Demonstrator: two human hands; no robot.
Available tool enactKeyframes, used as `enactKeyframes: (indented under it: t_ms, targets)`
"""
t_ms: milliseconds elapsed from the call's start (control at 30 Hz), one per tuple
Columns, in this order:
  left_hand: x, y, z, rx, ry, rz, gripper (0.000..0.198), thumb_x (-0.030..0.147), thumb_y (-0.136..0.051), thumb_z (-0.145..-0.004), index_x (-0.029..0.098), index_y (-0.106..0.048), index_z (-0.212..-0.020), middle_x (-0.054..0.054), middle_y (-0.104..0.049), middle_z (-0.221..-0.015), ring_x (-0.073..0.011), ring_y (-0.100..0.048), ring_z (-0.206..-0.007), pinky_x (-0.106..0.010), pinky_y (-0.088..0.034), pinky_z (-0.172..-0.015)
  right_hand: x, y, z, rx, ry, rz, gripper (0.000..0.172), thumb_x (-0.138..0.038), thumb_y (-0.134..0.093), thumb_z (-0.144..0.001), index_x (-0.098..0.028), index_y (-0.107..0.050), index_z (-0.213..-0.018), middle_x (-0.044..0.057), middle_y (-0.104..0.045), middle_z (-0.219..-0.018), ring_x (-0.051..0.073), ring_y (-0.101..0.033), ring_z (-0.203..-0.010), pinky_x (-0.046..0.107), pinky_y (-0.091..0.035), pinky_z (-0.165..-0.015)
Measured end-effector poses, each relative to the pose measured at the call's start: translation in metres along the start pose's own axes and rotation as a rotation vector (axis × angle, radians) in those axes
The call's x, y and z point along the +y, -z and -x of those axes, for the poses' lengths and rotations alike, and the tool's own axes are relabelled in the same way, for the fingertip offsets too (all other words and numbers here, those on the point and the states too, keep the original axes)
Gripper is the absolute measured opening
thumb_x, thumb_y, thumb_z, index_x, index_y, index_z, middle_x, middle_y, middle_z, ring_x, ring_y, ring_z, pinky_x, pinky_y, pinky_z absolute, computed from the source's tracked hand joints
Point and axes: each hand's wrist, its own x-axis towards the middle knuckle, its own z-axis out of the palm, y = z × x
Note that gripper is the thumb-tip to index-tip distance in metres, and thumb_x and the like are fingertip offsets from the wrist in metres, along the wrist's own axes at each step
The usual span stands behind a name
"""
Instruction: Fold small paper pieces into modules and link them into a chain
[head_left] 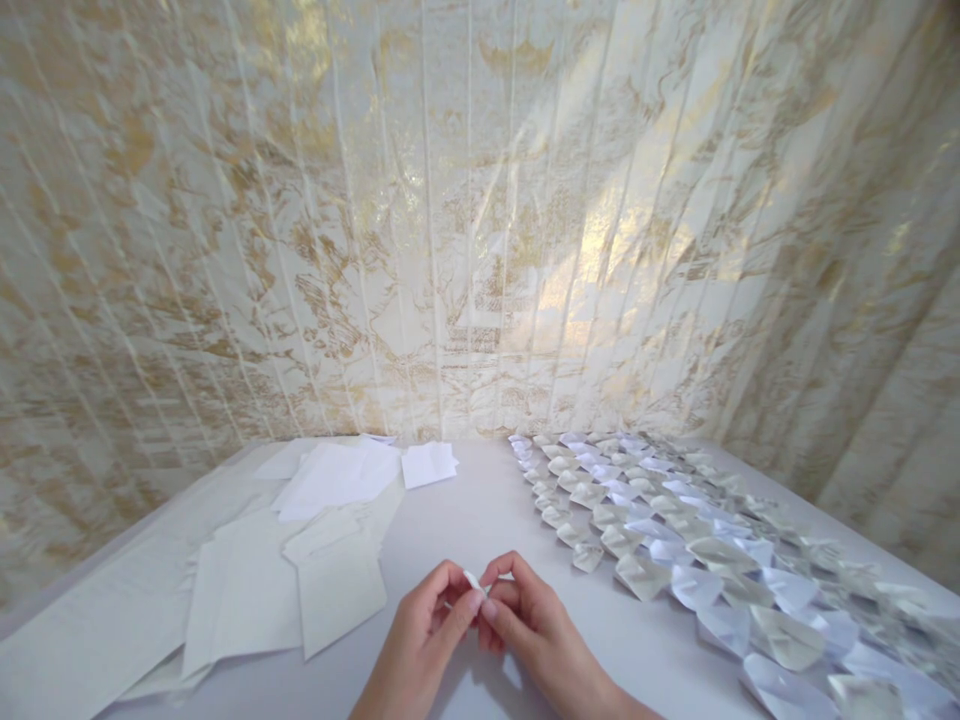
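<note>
Both of my hands meet at the bottom centre over a white table [480,510]. My left hand [431,625] and my right hand [521,610] are closed, fingertips pinched together on a small folded piece of white paper [474,580], of which only a thin edge shows. Most of the piece is hidden by my fingers. To the left of my hands lie loose flat sheets of white paper [300,570]. To the right, several folded white paper shapes [675,530] lie in rows.
A cream and gold patterned curtain [480,220] hangs behind and around the table. A small white sheet [429,464] lies near the back centre. The rows of folded shapes run from the back to the front right corner [825,660].
</note>
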Motion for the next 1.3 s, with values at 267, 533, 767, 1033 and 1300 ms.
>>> enactKeyframes:
  t_ms: [267,533,767,1033,1300]
  targets:
    - [-0.003,0.001,0.002,0.023,-0.053,-0.119,0.02,0.04,-0.053,-0.095,0.023,-0.052,-0.086,0.005,-0.058,-0.072,-0.0157,-0.063,-0.067,-0.027,-0.048,-0.069,-0.001,-0.001,0.002,-0.046,0.003,0.102,0.04,-0.057,-0.054,-0.092,-0.022,-0.04,-0.105,-0.006,-0.058,-0.063,0.011,-0.048,-0.056,0.024,-0.039,-0.058]
    - [-0.01,0.0,0.003,0.061,-0.087,-0.12,0.01,0.034,-0.055,-0.094,0.023,-0.056,-0.094,0.004,-0.062,-0.075,-0.0156,-0.063,-0.069,-0.026,-0.049,-0.071,0.0,-0.001,0.002,0.025,0.007,0.097,0.04,-0.058,-0.05,-0.093,-0.02,-0.045,-0.104,-0.005,-0.058,-0.06,0.012,-0.05,-0.052,0.023,-0.039,-0.053]
    - [-0.009,-0.003,0.0,0.083,-0.041,0.18,0.024,0.044,-0.066,-0.086,0.02,-0.06,-0.088,0.005,-0.059,-0.066,-0.0153,-0.059,-0.062,-0.027,-0.047,-0.066,-0.005,0.0,0.001,0.035,0.014,-0.015,0.039,-0.057,-0.052,-0.093,-0.019,-0.052,-0.1,-0.002,-0.059,-0.065,0.013,-0.054,-0.059,0.024,-0.041,-0.056]
    - [-0.011,0.001,0.002,0.184,0.027,0.158,0.029,0.041,-0.077,-0.076,0.02,-0.061,-0.086,0.001,-0.064,-0.078,-0.0175,-0.062,-0.078,-0.027,-0.047,-0.075,-0.005,0.003,0.002,0.046,0.086,0.237,0.041,-0.06,-0.048,-0.094,-0.021,-0.058,-0.106,0.002,-0.059,-0.078,0.017,-0.058,-0.071,0.023,-0.044,-0.055]
    - [-0.009,-0.004,0.003,0.169,0.015,0.003,0.02,0.029,-0.069,-0.081,0.021,-0.054,-0.092,0.0,-0.063,-0.085,-0.0189,-0.062,-0.083,-0.028,-0.048,-0.076,0.003,0.003,-0.002,0.136,0.013,0.298,0.042,-0.058,-0.057,-0.089,-0.018,-0.057,-0.078,-0.001,-0.054,-0.07,0.012,-0.049,-0.057,0.023,-0.041,-0.052]
